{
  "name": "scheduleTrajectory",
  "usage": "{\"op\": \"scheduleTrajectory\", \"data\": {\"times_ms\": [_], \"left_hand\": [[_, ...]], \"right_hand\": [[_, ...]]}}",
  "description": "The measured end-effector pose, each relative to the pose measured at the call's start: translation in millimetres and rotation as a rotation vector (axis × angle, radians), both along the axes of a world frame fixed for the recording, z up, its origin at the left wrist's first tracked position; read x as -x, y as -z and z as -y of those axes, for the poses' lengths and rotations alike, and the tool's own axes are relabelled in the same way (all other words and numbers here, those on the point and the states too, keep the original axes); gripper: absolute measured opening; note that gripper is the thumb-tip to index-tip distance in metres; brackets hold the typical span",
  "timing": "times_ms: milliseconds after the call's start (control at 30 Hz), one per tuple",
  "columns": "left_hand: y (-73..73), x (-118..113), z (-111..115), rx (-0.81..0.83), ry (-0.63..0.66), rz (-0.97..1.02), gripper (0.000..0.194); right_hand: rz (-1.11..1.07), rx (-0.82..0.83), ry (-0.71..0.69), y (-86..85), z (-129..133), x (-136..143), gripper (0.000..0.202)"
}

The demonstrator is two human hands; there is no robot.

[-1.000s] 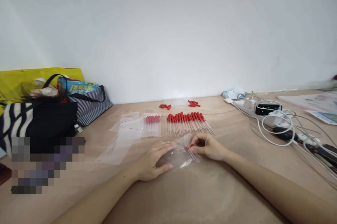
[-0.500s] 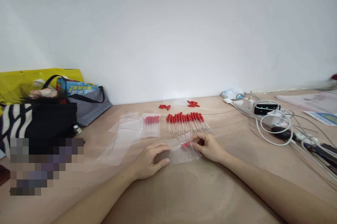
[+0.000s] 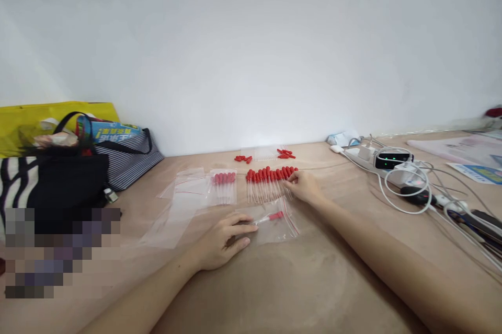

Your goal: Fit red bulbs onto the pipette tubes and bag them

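A clear zip-lock bag [image 3: 270, 234] lies flat in front of me with one red-bulbed dropper [image 3: 275, 215] inside it. At its left end rests my left hand [image 3: 225, 240], thumb and fingers apart and the fingertips on the plastic. Beyond the bag, several droppers [image 3: 269, 176] lie side by side, red bulbs toward the wall and clear tubes toward me. My right hand [image 3: 305, 186] is at the right end of this row, fingers pinched on a dropper whose tube is partly hidden. Left of the row is a filled bag of droppers [image 3: 224, 180].
Flat plastic bags [image 3: 184, 208] lie to the left. Loose red bulbs [image 3: 243, 159] and a bag of clear tubes [image 3: 266, 153] are near the wall. Dark and striped bags [image 3: 129, 161] stand at left. A power strip [image 3: 355, 155] with tangled white cables occupies the right.
My right hand has left the zip-lock bag and moved away from me to the row's right end, closing on a dropper. One dropper now lies inside the bag. My left hand has barely moved.
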State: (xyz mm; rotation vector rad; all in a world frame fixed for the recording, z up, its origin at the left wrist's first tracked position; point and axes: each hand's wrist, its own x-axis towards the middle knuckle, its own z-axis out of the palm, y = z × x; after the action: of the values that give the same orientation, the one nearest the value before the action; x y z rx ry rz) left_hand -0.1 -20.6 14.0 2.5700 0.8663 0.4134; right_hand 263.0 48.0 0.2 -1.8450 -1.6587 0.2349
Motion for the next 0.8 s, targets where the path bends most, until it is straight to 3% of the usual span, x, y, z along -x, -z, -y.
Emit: {"op": "scheduleTrajectory", "data": {"times_ms": [233, 533, 667, 800], "left_hand": [[0.3, 0.6, 0.9, 0.034, 0.002, -0.031, 0.032], [2.7, 2.3, 0.9, 0.036, 0.014, -0.030, 0.032], [0.6, 1.6, 1.3, 0.036, 0.000, -0.041, 0.034], [-0.9, 1.9, 1.8, 0.031, 0.000, -0.046, 0.040]], "right_hand": [[0.167, 0.103, 0.110, -5.4, -12.2, 27.2, 0.025], [0.129, 0.164, 0.147, -10.3, -17.8, 41.7, 0.031], [0.049, 0.124, 0.095, -14.6, -16.6, 31.1, 0.024], [-0.070, 0.076, -0.002, -17.2, -6.0, 3.1, 0.019]]}}
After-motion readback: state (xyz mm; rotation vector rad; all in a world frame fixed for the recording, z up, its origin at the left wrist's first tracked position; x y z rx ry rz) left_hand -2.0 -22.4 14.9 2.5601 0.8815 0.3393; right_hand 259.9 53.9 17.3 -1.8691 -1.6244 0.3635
